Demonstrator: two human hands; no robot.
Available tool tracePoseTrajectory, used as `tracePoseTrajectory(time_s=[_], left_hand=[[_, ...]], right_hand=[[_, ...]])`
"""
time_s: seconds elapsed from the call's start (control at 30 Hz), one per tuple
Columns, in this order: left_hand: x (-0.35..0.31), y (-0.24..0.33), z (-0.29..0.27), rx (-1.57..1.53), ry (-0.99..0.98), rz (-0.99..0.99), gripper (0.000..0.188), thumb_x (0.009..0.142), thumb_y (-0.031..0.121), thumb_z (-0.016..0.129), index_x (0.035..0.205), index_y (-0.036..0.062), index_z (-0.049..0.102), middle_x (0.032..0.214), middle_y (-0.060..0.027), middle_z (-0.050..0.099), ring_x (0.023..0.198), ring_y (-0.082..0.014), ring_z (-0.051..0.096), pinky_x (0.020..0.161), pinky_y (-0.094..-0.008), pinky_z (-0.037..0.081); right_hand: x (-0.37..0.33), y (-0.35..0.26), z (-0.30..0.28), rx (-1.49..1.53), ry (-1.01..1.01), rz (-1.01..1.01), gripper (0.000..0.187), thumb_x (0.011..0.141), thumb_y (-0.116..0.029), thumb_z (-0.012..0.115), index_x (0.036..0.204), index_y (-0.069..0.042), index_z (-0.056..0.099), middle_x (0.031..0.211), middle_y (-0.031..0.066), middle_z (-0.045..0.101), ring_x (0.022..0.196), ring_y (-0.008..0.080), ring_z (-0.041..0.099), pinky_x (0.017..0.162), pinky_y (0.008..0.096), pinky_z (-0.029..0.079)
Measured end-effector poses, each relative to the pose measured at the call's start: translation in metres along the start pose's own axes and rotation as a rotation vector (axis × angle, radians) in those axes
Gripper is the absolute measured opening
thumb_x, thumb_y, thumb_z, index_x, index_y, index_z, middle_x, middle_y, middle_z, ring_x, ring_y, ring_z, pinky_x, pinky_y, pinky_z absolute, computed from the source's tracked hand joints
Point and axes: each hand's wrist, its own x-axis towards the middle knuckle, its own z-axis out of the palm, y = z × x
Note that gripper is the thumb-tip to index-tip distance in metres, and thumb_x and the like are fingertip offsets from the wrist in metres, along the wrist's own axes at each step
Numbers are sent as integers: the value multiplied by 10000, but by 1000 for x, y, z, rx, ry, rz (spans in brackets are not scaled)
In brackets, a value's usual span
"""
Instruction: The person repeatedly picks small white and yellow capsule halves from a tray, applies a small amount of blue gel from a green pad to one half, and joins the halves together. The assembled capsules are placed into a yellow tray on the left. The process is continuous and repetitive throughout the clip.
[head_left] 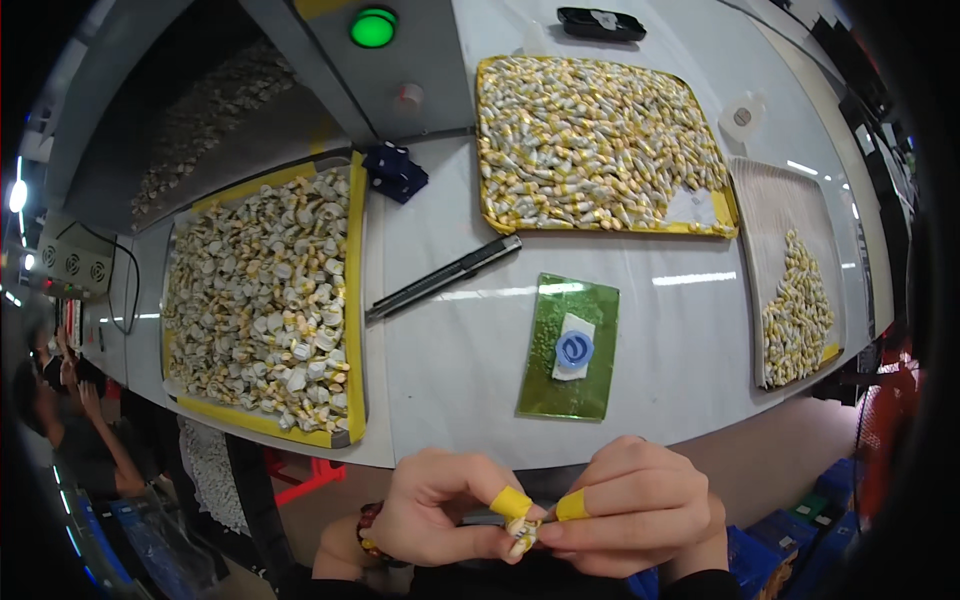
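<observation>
Close to my body, below the table's near edge, my left hand [440, 507] pinches a small white-and-yellow part [521, 537] between thumb and forefinger. From the other side my right hand [635, 508] meets it, its thumb and finger closed at the part's edge. Yellow tape wraps a fingertip on each hand. My fingers partly cover the part, so its exact kind is unclear. Just beyond my hands a green mat [553, 390] lies on the table, with a white pad [584, 328] and a round blue piece [574, 350] on it.
A yellow-rimmed tray [356, 300] heaped with white-and-yellow parts stands left, beside a grey machine with a green light [373, 28]. Another full tray [610, 232] lies at the back; a partly filled one [775, 200] is right. A black bar-shaped tool [445, 277] lies between. People sit far left.
</observation>
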Motion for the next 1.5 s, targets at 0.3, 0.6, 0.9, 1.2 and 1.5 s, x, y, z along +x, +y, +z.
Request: tracePoseTrajectory(time_s=[0.3,0.6,0.9,1.2,1.5], left_hand=[[2,138,-65,1717,380,164,266,686,71,698,930,-16,634,853,-126,642,830,-222,628,750,-306,475],[142,233,-251,2145,629,18,464,783,276,645,1177,44,568,1119,-158,607,938,-279,624,778,-359,495],[198,255,-363,2499,389,-356,388,871,261,541,1198,54,517,1070,-104,577,850,-202,582,746,-301,477],[96,236,-259,1610,564,116,266,935,213,477,1130,34,493,914,-51,565,702,-106,528,668,-222,438],[-24,85,-47,535,40,127,217,905,133,434,977,-65,482,816,-140,509,689,-161,541,609,-262,447]], right_hand=[[-25,3,-23,-136,383,120,171,792,-191,660,717,-61,579,650,44,539,561,158,484,493,250,388],[-39,7,-28,-155,478,155,137,812,-147,616,760,-29,570,647,55,534,572,154,483,510,255,380],[-63,-15,-59,-357,531,250,111,803,-125,611,749,-32,586,624,65,557,579,152,492,522,255,371],[11,-31,-128,-1092,92,194,180,617,30,683,776,-47,648,672,66,576,603,231,537,543,316,416],[69,73,-174,-1124,-499,388,103,734,-51,600,830,-40,634,768,131,622,798,303,587,693,391,464]])
